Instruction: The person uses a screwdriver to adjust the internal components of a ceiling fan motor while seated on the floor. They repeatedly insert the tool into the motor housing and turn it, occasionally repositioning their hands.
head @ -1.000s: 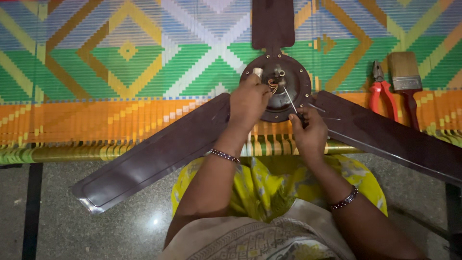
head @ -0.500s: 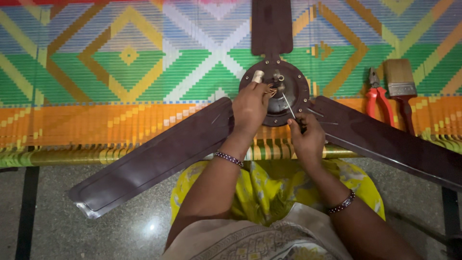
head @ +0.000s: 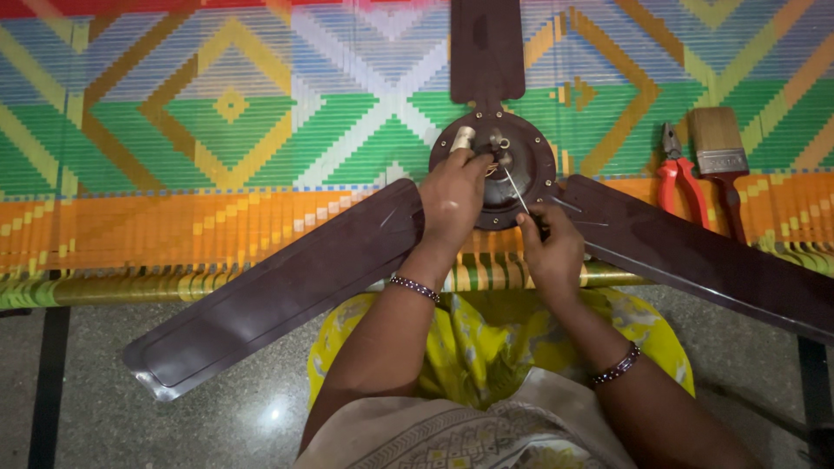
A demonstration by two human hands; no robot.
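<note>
1. Fan hub (head: pixel 512 169) lying flat on mat (head: pixel 217 113), just above centre; three blades out at 12, 4 and 8 o'clock.
2. Left hand (head: pixel 452 201) on hub's 9 o'clock side, fingertips pinched together on small fittings near hub centre; pale cylinder (head: pixel 462 138) just beyond the knuckles at 11 o'clock.
3. Right hand (head: pixel 549 252) at hub's 5 o'clock, fingers clamped on screwdriver (head: pixel 515 188), shaft slanting up toward centre.
4. Risk: tip likely to slip off a screw under sideways push, jabbing the left fingertips close by.
5. Risk: loose small parts likely to drop into mat weave and vanish, if pinch loosens.
6. Risk: hub may turn under torque, with only one hand steadying it.
7. Room: blades (head: pixel 287 287) fence both forearms; open mat at 10 o'clock; pliers (head: pixel 676 178) and brush (head: pixel 719 152) near at 3 o'clock; mat edge and stone floor (head: pixel 78 408) at 6 to 8 o'clock.
</note>
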